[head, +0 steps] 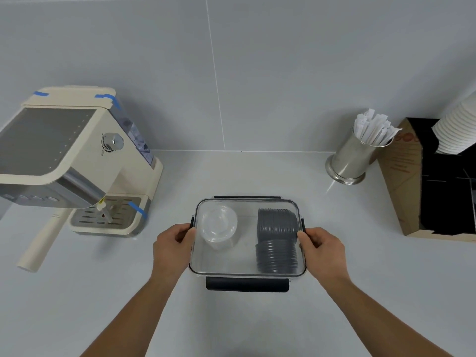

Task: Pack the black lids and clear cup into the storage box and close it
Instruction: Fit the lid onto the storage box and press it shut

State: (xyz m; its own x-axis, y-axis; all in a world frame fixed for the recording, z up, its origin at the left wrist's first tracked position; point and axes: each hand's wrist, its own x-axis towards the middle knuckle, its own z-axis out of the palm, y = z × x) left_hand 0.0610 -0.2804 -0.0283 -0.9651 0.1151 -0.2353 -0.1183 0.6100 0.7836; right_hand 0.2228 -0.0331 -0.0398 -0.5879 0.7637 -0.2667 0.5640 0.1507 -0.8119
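A clear storage box [247, 269] with its transparent cover on top sits on the counter in front of me. Through the cover I see the clear cup [219, 226] lying at the left and two stacks of black lids [277, 240] lying on their sides at the right. My left hand [173, 243] grips the box's left side at its black latch. My right hand [320, 244] grips the right side at the other latch. The front black latch [247, 284] sticks out flat toward me; the rear latch [247, 197] shows at the far edge.
A cream espresso machine [74, 163] with a long handle stands at the left. At the back right stand a steel holder of white paper packets [360, 150] and a cardboard box [432, 191] with stacked white cups [458, 130]. A tiled wall rises behind the counter.
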